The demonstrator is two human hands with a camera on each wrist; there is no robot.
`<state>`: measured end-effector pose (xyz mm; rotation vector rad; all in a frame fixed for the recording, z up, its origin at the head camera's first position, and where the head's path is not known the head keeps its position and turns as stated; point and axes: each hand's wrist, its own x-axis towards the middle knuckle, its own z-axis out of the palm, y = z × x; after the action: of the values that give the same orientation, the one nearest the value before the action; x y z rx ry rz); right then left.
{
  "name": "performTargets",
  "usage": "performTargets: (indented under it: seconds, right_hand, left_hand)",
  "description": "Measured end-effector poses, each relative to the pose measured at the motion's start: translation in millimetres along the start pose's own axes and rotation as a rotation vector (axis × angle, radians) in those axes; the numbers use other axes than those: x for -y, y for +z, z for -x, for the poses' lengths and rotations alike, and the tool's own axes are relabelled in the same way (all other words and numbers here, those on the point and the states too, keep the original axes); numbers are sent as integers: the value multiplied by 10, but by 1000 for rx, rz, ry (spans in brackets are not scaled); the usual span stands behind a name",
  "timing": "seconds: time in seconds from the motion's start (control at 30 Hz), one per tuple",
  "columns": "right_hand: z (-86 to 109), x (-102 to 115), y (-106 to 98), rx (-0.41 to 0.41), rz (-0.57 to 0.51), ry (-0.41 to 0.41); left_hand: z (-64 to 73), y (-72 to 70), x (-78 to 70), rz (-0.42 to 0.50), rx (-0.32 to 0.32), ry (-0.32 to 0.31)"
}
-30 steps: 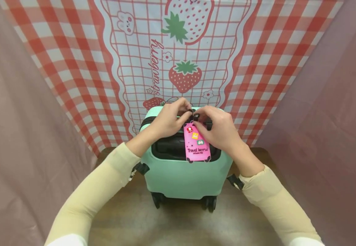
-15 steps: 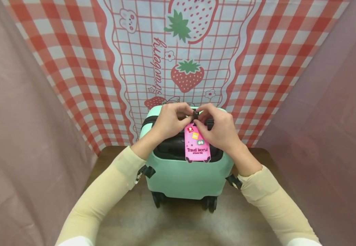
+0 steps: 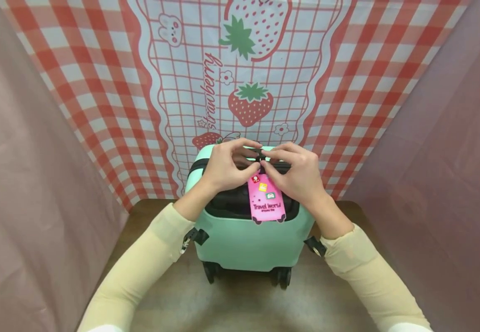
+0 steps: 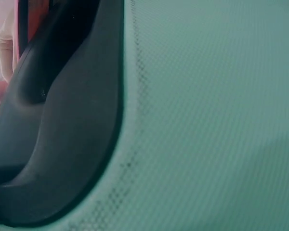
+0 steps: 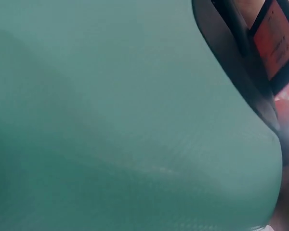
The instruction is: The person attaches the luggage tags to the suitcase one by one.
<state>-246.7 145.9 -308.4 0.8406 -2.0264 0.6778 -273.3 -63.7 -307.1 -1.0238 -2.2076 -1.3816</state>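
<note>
A mint-green suitcase (image 3: 250, 244) stands upright on the wooden surface, its black recessed handle panel (image 3: 227, 203) facing up. A pink luggage tag (image 3: 266, 200) reading "Travel World" lies over that panel and hangs from a short black strap (image 3: 262, 157). My left hand (image 3: 229, 168) has its thumb and curled fingers at the strap from the left. From the right, my right hand (image 3: 298, 173) pinches the same strap between thumb and index finger. The fingertips nearly meet and hide most of the strap. In the right wrist view the tag (image 5: 277, 41) shows at the upper right.
Black wheels (image 3: 282, 276) stick out at the suitcase's near end. A strawberry-print checked cloth (image 3: 250, 106) hangs right behind it. Plain pinkish curtains (image 3: 430, 161) close in both sides. The wooden table (image 3: 240, 309) extends toward me.
The left fingers have spread wider apart at the strap, and the left wrist has shifted slightly right. The right hand stays at the strap. The tag hangs slightly lower in view.
</note>
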Motion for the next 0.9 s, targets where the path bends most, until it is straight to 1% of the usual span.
performTargets:
  seconds: [0.03,0.1,0.17,0.27,0.43,0.6,0.7,0.9]
  right_hand:
    - [-10,3,-2,0,-5,9]
    - [-23,-2,-9,9,-19,30]
    - [-31,-15,-20,19,-49,56]
    - [-46,-40,-44,34,-72,63]
    - [-68,-72,-27,55,-52,3]
    - [-62,-68,21,49,-51,-42]
    - [-46,-74,50,49,-55,-60]
    - [-32,-87,89,63,-89,-68]
  left_hand:
    - [8,2,2,17,3,7]
    - [17,8,3,18,8,24]
    - [24,13,-2,-1,16,32]
    - [26,19,-6,-29,18,26]
    - [17,19,2,-32,-11,39]
    - [17,31,5,-23,-27,57]
    - [18,42,3,-35,-21,52]
    - [19,22,-7,-84,-2,38]
